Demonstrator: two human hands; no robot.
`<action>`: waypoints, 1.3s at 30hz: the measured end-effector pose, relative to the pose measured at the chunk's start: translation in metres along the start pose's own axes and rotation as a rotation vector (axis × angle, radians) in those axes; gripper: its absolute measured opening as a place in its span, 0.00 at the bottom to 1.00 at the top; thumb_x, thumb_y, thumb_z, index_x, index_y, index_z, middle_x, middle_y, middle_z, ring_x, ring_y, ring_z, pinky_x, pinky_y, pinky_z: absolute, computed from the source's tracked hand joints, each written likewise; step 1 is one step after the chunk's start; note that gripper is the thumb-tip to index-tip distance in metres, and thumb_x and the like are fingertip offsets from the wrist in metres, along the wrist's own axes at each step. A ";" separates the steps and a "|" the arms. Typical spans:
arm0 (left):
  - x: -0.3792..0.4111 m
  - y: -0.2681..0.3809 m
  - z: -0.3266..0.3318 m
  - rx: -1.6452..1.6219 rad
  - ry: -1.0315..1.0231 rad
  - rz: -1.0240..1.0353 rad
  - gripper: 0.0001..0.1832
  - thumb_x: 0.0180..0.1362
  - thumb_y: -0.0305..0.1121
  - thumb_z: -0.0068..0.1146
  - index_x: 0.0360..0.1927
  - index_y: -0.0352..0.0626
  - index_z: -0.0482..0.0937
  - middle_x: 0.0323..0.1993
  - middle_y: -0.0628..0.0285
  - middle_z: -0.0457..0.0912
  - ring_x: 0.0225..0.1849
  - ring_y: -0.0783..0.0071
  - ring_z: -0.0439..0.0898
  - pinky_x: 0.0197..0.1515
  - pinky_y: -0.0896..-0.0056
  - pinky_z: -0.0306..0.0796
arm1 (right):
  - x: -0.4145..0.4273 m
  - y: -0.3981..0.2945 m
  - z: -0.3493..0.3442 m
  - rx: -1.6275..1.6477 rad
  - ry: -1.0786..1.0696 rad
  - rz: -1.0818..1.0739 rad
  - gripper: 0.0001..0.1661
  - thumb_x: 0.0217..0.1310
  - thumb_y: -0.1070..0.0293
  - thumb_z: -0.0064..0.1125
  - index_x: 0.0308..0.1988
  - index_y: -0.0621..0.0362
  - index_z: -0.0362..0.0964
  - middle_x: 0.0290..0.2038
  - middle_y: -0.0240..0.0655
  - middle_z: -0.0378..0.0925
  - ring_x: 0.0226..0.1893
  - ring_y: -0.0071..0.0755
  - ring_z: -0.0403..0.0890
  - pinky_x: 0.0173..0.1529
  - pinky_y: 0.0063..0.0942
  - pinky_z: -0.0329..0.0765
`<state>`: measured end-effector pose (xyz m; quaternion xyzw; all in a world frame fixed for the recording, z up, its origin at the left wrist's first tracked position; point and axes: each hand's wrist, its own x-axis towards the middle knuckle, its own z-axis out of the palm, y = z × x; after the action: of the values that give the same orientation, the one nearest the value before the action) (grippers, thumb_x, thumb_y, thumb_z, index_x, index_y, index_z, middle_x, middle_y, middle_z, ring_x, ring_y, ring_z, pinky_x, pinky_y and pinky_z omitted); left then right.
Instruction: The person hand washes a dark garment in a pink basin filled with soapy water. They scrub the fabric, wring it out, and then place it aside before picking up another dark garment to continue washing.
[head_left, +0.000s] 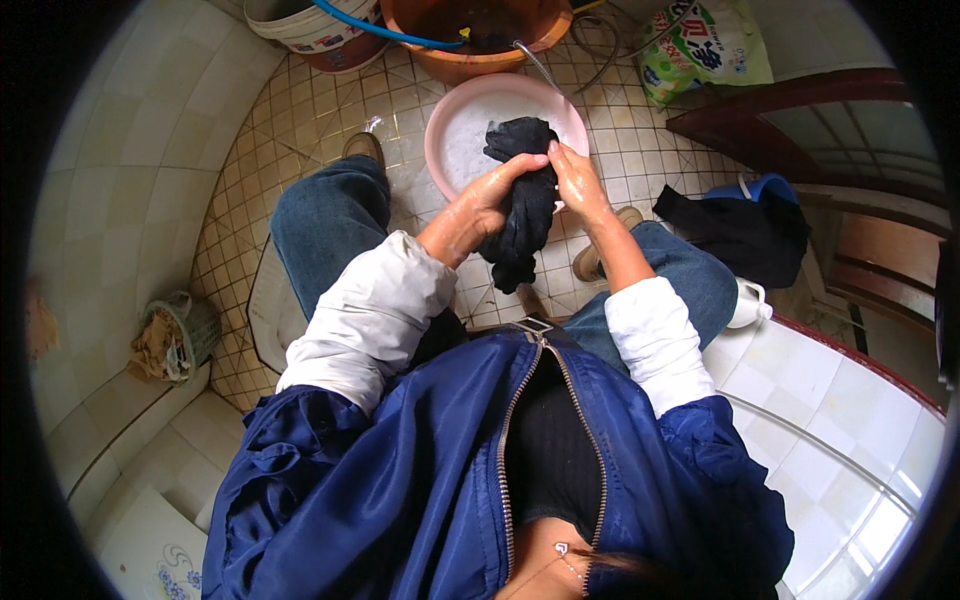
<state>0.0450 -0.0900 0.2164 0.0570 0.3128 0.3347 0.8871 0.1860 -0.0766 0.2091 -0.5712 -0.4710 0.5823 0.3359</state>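
Observation:
A wet black garment is bunched between my two hands, over the near rim of a pink plastic basin. White suds and soapy water fill the basin. My left hand grips the cloth from the left, its thumb across the top. From the right, my right hand holds the same cloth, the thumb tips almost meeting. One end of the garment lies over the suds; the other hangs toward me, outside the basin. Both hands look wet, with foam on the skin.
Behind the basin stands an orange tub with a blue hose, beside a white bucket. A detergent bag is at the back right. Black clothing lies by a blue container. A wastebasket is left.

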 end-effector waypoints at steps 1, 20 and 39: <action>0.001 -0.002 0.000 0.016 0.016 0.040 0.22 0.46 0.42 0.58 0.43 0.40 0.70 0.33 0.56 0.76 0.30 0.66 0.78 0.29 0.63 0.76 | -0.001 -0.001 -0.001 0.069 -0.042 0.060 0.24 0.62 0.51 0.38 0.34 0.61 0.71 0.23 0.29 0.70 0.25 0.18 0.68 0.27 0.21 0.68; -0.009 -0.007 0.022 0.101 -0.184 -0.038 0.19 0.49 0.44 0.54 0.35 0.37 0.72 0.24 0.59 0.75 0.20 0.73 0.74 0.21 0.75 0.69 | 0.021 -0.048 -0.011 0.499 -0.500 -0.120 0.10 0.48 0.67 0.55 0.28 0.55 0.62 0.29 0.36 0.69 0.32 0.32 0.73 0.36 0.29 0.72; 0.037 -0.046 -0.034 0.550 0.245 0.254 0.15 0.48 0.41 0.55 0.34 0.42 0.72 0.26 0.67 0.74 0.25 0.79 0.72 0.22 0.75 0.64 | 0.034 -0.026 0.054 -1.119 -0.205 -0.108 0.15 0.41 0.73 0.48 0.35 0.59 0.72 0.35 0.51 0.74 0.39 0.53 0.74 0.44 0.39 0.70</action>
<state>0.0722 -0.1058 0.1555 0.2926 0.4861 0.3502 0.7453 0.1248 -0.0453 0.2165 -0.5778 -0.7663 0.2788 -0.0360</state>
